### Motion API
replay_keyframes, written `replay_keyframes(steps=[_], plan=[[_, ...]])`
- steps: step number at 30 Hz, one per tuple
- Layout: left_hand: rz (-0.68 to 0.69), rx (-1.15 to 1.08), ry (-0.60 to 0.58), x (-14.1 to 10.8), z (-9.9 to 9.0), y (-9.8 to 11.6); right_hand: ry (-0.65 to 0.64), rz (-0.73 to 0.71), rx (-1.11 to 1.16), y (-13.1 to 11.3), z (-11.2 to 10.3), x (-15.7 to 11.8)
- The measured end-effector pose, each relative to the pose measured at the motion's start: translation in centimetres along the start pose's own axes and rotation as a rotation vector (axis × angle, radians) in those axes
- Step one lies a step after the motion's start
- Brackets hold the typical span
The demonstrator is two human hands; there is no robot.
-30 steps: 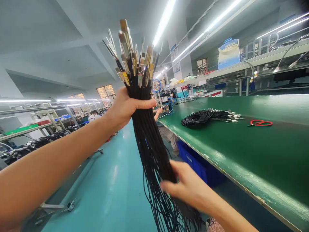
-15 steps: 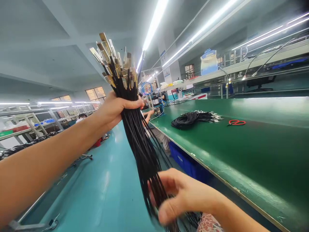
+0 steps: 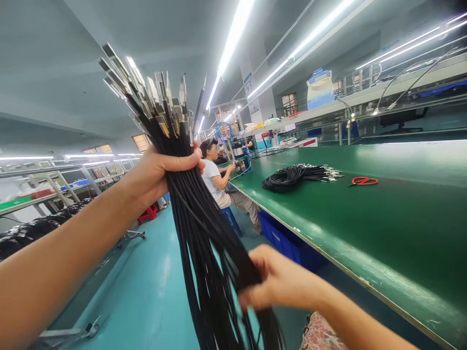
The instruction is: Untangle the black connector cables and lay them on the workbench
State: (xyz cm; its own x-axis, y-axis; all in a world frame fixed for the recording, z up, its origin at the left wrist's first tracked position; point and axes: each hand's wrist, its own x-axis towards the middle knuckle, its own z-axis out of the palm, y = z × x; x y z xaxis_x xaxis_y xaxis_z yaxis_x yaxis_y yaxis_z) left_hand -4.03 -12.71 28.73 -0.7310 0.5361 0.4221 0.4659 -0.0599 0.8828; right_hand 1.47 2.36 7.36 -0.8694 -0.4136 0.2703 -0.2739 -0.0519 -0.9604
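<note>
Left hand (image 3: pixel 160 177) is a tight fist around the black cable bundle (image 3: pixel 204 243), thumb across the front. The bundle hangs in the air off the aisle side of the green workbench (image 3: pixel 383 233), with the metal connector ends (image 3: pixel 153 102) fanned out above my fist and the loose tails below it.

Right hand (image 3: pixel 280 279) is narrow now, fingers (image 3: pixel 260 262) pinched on the strands below the fist. In the earlier frame they were looser and lower on the tails. Connector ends now lean further left. The seated co-worker (image 3: pixel 213 177) now shows fully, just past the bundle at the far end of the green workbench, hands at a small machine (image 3: pixel 239 155).

On the green workbench: a coiled bunch of black cables (image 3: pixel 288 177) with its metal ends pointing right, and red-handled scissors (image 3: pixel 364 181) just beyond those ends. Both sit apart from my hands.

Containers: a blue plastic crate (image 3: pixel 288 240) sits under the near edge of the green workbench. Can't see inside it from here, so contents unknown. A white-and-blue jug (image 3: pixel 320 90) stands on the shelf (image 3: pixel 365 109) above the green workbench. Across the aisle from the green workbench, a rack holds heaped black cables (image 3: pixel 36 228).
</note>
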Motion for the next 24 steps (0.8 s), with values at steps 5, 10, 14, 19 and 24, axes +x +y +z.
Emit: replay_keyframes(steps=[5, 10, 14, 19, 24], plan=[[0.123, 0.109, -0.032, -0.2, -0.5, 0.2, 0.589, -0.105, -0.184, 0.3, -4.6, 2.5], [0.163, 0.126, 0.04, 1.0, -0.4, 0.6, 0.113, -0.067, -0.093, 0.0, 0.2, 1.4], [0.111, 0.103, -0.013, 1.1, 0.1, 0.3, -0.051, -0.037, 0.033, -0.9, 1.7, 0.7], [0.098, 0.097, -0.048, 1.1, 1.0, -0.1, 0.06, -0.094, 0.18, -1.9, 2.4, 0.9], [0.036, 0.029, -0.075, 0.5, 1.5, -0.9, 0.122, -0.059, 0.017, -1.5, 0.0, 0.0]])
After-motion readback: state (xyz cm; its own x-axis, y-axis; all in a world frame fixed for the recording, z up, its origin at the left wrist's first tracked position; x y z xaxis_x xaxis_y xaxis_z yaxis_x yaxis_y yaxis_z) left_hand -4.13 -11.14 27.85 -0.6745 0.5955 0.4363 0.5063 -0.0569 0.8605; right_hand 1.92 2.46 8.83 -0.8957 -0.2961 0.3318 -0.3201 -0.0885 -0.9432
